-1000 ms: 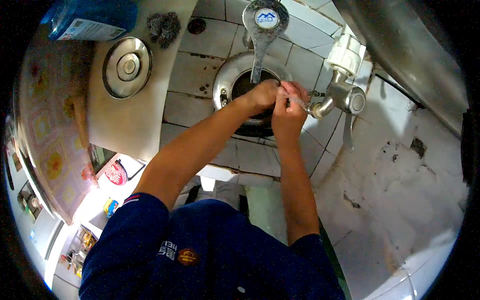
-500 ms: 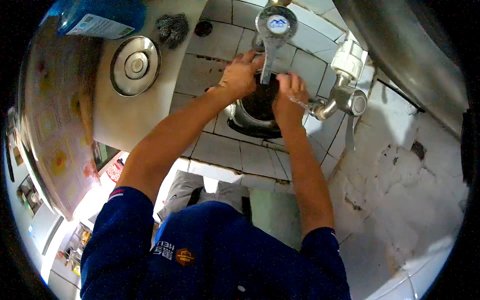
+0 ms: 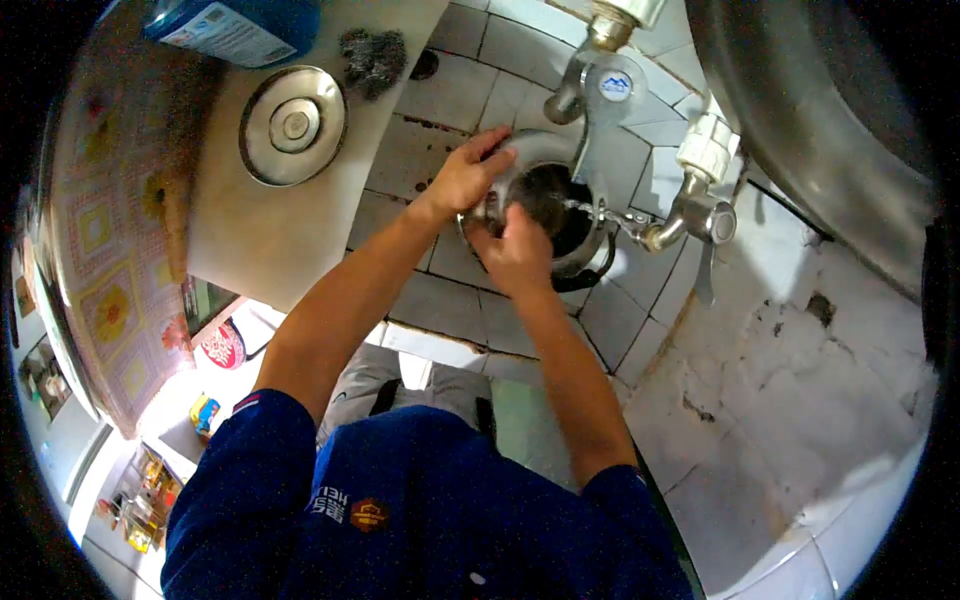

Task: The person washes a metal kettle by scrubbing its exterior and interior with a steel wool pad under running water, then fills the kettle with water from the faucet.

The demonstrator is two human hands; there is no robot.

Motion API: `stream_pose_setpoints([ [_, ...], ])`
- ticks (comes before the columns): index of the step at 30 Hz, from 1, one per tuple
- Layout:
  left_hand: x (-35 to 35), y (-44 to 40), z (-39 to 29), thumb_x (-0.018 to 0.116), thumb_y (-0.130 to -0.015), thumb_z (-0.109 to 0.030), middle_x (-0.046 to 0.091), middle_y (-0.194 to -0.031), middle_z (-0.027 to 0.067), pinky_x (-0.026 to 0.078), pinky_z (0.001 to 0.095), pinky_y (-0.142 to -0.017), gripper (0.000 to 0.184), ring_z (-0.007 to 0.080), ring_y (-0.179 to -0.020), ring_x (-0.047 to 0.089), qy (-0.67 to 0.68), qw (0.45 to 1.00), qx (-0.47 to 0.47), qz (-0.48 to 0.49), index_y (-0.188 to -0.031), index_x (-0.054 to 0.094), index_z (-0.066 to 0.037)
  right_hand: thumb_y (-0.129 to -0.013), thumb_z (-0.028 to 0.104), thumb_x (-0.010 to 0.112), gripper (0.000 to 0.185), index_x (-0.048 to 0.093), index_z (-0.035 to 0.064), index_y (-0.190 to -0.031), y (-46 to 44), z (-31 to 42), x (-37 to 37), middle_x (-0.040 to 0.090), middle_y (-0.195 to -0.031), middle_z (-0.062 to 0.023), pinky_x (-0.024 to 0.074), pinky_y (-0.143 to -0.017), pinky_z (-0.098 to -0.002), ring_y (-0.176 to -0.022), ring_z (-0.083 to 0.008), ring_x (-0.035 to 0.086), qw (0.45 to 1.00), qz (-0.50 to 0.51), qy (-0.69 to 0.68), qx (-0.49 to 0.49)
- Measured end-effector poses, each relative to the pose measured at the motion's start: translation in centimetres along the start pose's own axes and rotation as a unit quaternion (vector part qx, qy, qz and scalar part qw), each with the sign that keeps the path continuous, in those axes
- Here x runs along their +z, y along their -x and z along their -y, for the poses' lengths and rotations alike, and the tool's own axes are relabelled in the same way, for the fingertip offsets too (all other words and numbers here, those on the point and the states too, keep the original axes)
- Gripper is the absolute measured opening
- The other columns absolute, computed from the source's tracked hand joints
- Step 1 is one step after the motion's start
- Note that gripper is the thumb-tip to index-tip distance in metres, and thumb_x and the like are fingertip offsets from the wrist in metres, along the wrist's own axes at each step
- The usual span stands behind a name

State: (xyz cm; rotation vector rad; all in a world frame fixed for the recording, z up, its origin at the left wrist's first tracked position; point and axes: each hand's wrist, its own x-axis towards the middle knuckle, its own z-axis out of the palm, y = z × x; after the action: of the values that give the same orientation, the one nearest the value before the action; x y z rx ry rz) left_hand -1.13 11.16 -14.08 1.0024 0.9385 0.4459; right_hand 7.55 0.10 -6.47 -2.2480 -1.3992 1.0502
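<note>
A steel kettle [image 3: 575, 262] without its lid stands in the tiled sink, its black handle [image 3: 603, 268] folded down at the right. Water [image 3: 580, 205] runs from the lower tap into its dark opening. My left hand [image 3: 468, 178] grips the kettle's upper left side, fingers along the rim. My right hand [image 3: 518, 250] is closed on the near left rim, thumb toward the opening, slightly blurred. On the counter to the left lies a round steel lid [image 3: 325, 125] with a central knob.
A steel-wool scourer [image 3: 372, 62] and a blue bottle [image 3: 240, 30] sit on the counter [image 3: 270, 235]. An upper tap [image 3: 600, 100] overhangs the kettle; the lower tap [image 3: 690, 215] juts in from the right. A large metal vessel [image 3: 860, 180] occupies the upper right.
The kettle has turned, its black handle going from the near side to the right. My right hand has crossed from the right rim to the near left rim. The view has shifted slightly.
</note>
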Motion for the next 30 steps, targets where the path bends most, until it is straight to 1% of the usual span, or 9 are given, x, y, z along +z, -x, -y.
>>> stream_pose_setpoints([
  [4,1.7,5.1,-5.5,0.058,-0.085,-0.035,0.045,-0.134,0.0223,0.03,0.0474,-0.106,0.054,0.0403,-0.123,0.042,-0.389,0.842,0.368,-0.061,-0.128,0.05,-0.003,-0.081,0.03,0.066,0.037,0.059,0.0014,-0.104,0.4,-1.2,-3.9,0.065,-0.082,-0.0162,0.0478,-0.067,-0.0399,-0.075,-0.0305,0.064,0.957,-0.081,-0.274,-0.048],
  [9,4.3,9.3,-10.4,0.055,-0.086,-0.04,0.049,-0.132,0.0178,0.033,0.0482,-0.102,0.048,0.0373,-0.121,0.045,-0.507,0.754,0.413,-0.056,-0.123,0.056,-0.01,-0.087,0.02,0.062,0.028,0.058,0.0025,-0.109,2.7,-1.4,-7.1,0.059,-0.098,-0.0018,0.0413,-0.082,-0.0256,-0.09,-0.012,0.054,0.863,-0.018,-0.504,-0.003],
  [12,4.5,4.6,-11.5,0.051,-0.089,-0.041,0.058,-0.122,0.0172,0.039,0.0476,-0.096,0.041,0.0364,-0.114,0.052,-0.463,0.827,0.314,-0.059,-0.113,0.062,-0.009,-0.085,0.021,0.064,0.031,0.058,0.0031,-0.11,3.7,-0.5,-9.1,0.059,-0.099,-0.0019,0.0408,-0.084,-0.0275,-0.091,-0.0136,0.054,0.884,-0.065,-0.457,0.072],
  [14,3.1,1.4,-15.2,0.047,-0.091,-0.042,0.065,-0.106,0.0158,0.043,0.0461,-0.089,0.04,0.0365,-0.102,0.058,-0.442,0.89,0.033,0.104,-0.103,0.066,-0.01,-0.082,0.024,0.067,0.036,0.057,0.0021,-0.109,3.7,-2.2,-9.1,0.059,-0.099,-0.003,0.0426,-0.083,-0.0307,-0.091,-0.0155,0.055,0.877,-0.07,-0.467,0.092],
  [17,4.4,0.9,-13.0,0.045,-0.091,-0.043,0.066,-0.098,0.0175,0.044,0.0445,-0.088,0.041,0.0388,-0.097,0.059,-0.492,0.857,0.139,0.062,-0.1,0.067,-0.008,-0.082,0.022,0.066,0.036,0.057,0.0009,-0.109,4.5,-1.4,-10.1,0.059,-0.1,-0.0047,0.0434,-0.082,-0.0312,-0.092,-0.0166,0.056,0.859,-0.106,-0.489,0.112],
  [20,7.3,7.1,-10.7,0.049,-0.088,-0.042,0.045,-0.134,0.0188,0.028,0.0521,-0.105,0.047,0.0375,-0.124,0.04,-0.517,0.76,0.389,-0.07,-0.118,0.057,-0.007,-0.083,0.022,0.063,0.035,0.056,0.0002,-0.11,4.7,-2.7,-10.4,0.06,-0.101,-0.0064,0.0445,-0.082,-0.0323,-0.092,-0.0185,0.057,0.829,-0.162,-0.511,0.157],
  [22,8.4,10.0,-9.9,0.052,-0.087,-0.041,0.043,-0.137,0.018,0.026,0.0518,-0.107,0.045,0.0398,-0.124,0.039,-0.495,0.735,0.461,-0.043,-0.118,0.057,-0.008,-0.086,0.021,0.058,0.032,0.056,0.0002,-0.11,4.3,-3.7,-10.7,0.06,-0.102,-0.0075,0.0458,-0.082,-0.0331,-0.092,-0.0195,0.059,0.866,-0.115,-0.487,0.0],
  [26,7.4,7.3,-10.7,0.053,-0.087,-0.04,0.048,-0.131,0.0158,0.032,0.0525,-0.103,0.044,0.0387,-0.122,0.041,-0.474,0.756,0.451,-0.009,-0.117,0.059,-0.009,-0.088,0.019,0.053,0.031,0.056,-0.0007,-0.112,5.6,-4.0,-10.7,0.062,-0.1,-0.0081,0.0477,-0.081,-0.0326,-0.092,-0.0189,0.06,0.753,-0.12,-0.638,0.109],
  [30,6.4,3.8,-11.7,0.054,-0.085,-0.039,0.054,-0.117,0.0139,0.042,0.0512,-0.089,0.045,0.0373,-0.118,0.044,-0.342,0.925,0.163,-0.005,-0.118,0.059,-0.008,-0.087,0.022,0.052,0.033,0.057,-0.0026,-0.108,6.4,-5.2,-9.8,0.062,-0.099,-0.0097,0.0488,-0.08,-0.0341,-0.091,-0.0203,0.06,0.761,-0.167,-0.621,0.092],
])
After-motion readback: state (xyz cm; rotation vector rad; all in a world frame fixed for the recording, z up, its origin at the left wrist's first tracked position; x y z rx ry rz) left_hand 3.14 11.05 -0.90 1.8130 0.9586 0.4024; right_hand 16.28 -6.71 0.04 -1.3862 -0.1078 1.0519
